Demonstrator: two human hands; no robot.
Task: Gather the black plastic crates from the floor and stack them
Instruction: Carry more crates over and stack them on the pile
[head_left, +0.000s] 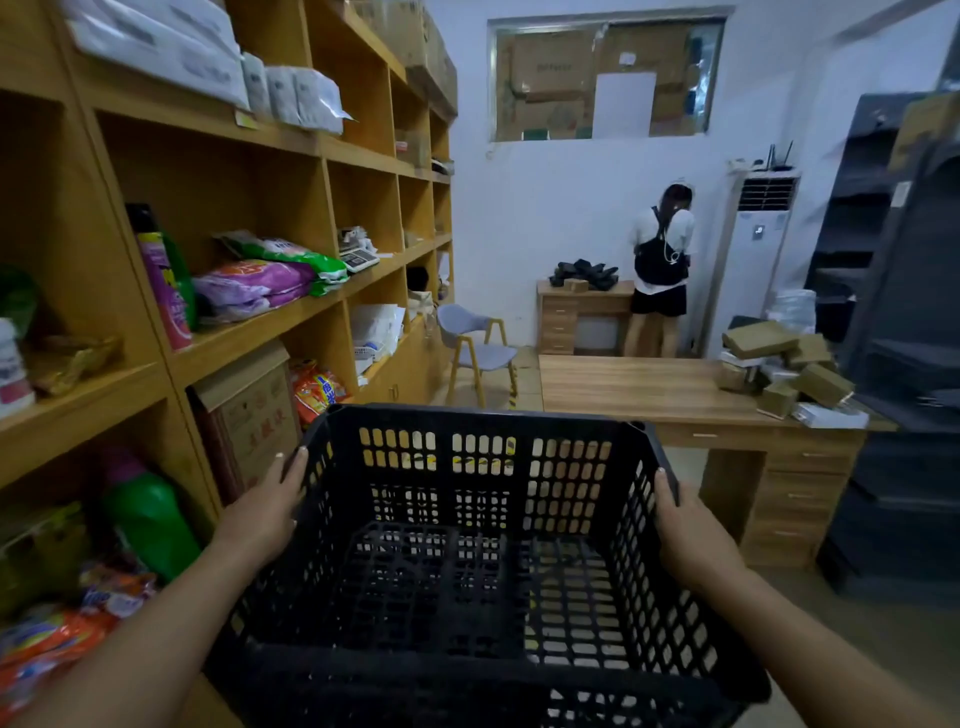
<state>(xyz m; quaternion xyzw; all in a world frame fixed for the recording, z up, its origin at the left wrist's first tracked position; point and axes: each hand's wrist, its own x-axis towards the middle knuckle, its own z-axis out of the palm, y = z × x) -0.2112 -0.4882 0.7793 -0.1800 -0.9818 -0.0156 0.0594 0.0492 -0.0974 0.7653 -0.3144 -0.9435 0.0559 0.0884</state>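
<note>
A black plastic crate (467, 561) with slotted walls fills the lower middle of the head view, held up off the floor in front of me. It is empty inside. My left hand (267, 506) grips its left wall near the rim. My right hand (685, 525) grips the right wall near the rim. Both forearms reach in from the bottom corners. No other black crate shows in view.
Wooden shelving (249, 332) with bags, bottles and boxes runs along the left. A wooden desk (649, 389) with small cardboard boxes (789, 364) stands ahead right. A grey chair (475, 348) and a person (661, 270) at a small desk are farther back. Dark shelving (904, 322) lines the right.
</note>
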